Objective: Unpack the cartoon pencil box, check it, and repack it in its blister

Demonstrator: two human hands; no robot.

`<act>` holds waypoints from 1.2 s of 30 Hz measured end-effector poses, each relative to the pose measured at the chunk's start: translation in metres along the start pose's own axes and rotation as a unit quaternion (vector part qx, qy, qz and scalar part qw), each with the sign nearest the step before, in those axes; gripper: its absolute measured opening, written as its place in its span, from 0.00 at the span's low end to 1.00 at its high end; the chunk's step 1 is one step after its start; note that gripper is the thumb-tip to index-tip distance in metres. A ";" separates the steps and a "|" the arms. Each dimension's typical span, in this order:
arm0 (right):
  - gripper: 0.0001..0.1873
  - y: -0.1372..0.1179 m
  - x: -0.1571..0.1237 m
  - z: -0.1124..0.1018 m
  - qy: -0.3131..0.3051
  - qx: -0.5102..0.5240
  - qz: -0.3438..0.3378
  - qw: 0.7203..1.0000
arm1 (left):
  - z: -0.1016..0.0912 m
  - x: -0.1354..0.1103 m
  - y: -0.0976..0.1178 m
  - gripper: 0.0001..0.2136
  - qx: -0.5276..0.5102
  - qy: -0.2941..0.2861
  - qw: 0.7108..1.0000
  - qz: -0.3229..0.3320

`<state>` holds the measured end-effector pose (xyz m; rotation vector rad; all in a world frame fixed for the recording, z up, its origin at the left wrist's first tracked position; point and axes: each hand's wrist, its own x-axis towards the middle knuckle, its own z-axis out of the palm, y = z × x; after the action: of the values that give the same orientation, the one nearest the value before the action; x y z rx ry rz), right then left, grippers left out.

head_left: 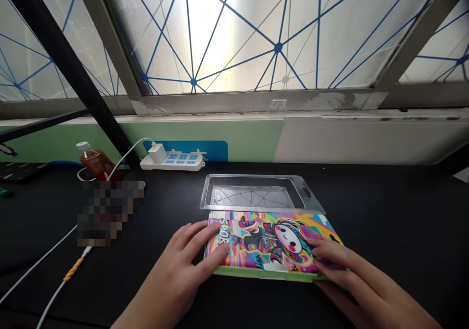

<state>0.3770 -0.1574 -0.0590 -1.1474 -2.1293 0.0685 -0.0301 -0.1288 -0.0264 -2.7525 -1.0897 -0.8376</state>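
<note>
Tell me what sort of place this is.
Probably an indoor work desk beside a window: a black tabletop, a white power strip with a plugged-in charger, and a large frosted window crossed by blue lines.

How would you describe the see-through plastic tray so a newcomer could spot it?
Below the window, a black desk holds a white power strip. In front of the strip lies a see-through plastic tray with a hanging slot at one end. It sits just behind the cartoon case under the left hand and right hand.
</note>
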 end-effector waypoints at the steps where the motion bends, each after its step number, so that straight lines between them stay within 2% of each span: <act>1: 0.16 -0.004 0.006 0.000 -0.010 -0.005 -0.015 1.000 | 0.001 -0.003 0.002 0.29 -0.015 -0.016 0.999 -0.031; 3: 0.14 -0.010 0.018 -0.003 -0.032 -0.008 -0.027 0.999 | 0.000 -0.005 0.005 0.30 -0.053 -0.053 0.993 -0.095; 5: 0.11 -0.012 0.027 -0.008 -0.053 0.006 0.005 0.999 | -0.003 -0.005 0.008 0.38 -0.095 -0.081 0.982 -0.140; 8: 0.20 -0.006 0.033 -0.016 -0.077 0.038 0.063 0.994 | -0.003 -0.002 0.008 0.48 -0.143 -0.098 0.967 -0.188; 10: 0.24 -0.002 0.035 -0.019 -0.089 0.059 0.087 0.991 | -0.002 0.001 0.007 0.48 -0.175 -0.103 0.950 -0.236; 13: 0.20 0.000 0.040 -0.023 -0.113 0.088 0.109 0.984 | 0.000 0.006 0.005 0.46 -0.225 -0.108 0.928 -0.276; 19: 0.19 -0.013 0.056 -0.025 -0.104 0.115 0.140 0.978 | -0.002 0.007 0.005 0.46 -0.262 -0.092 0.919 -0.281; 27: 0.23 -0.014 0.071 -0.020 -0.027 0.098 0.203 0.974 | -0.001 0.006 0.002 0.45 -0.234 -0.089 0.938 -0.239; 30: 0.26 -0.014 0.070 -0.017 -0.007 0.103 0.219 0.970 | 0.000 0.006 0.000 0.43 -0.222 -0.102 0.938 -0.244; 33: 0.29 -0.013 0.068 -0.015 -0.005 0.117 0.222 0.968 | 0.000 0.005 0.000 0.44 -0.220 -0.110 0.934 -0.259; 36: 0.31 -0.010 0.067 -0.018 -0.019 0.126 0.221 0.967 | -0.002 0.006 0.001 0.42 -0.221 -0.099 0.938 -0.246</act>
<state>0.3568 -0.1180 -0.0046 -1.4481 -1.7934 0.5535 -0.0271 -0.1269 -0.0216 -3.0096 -1.8967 -0.9670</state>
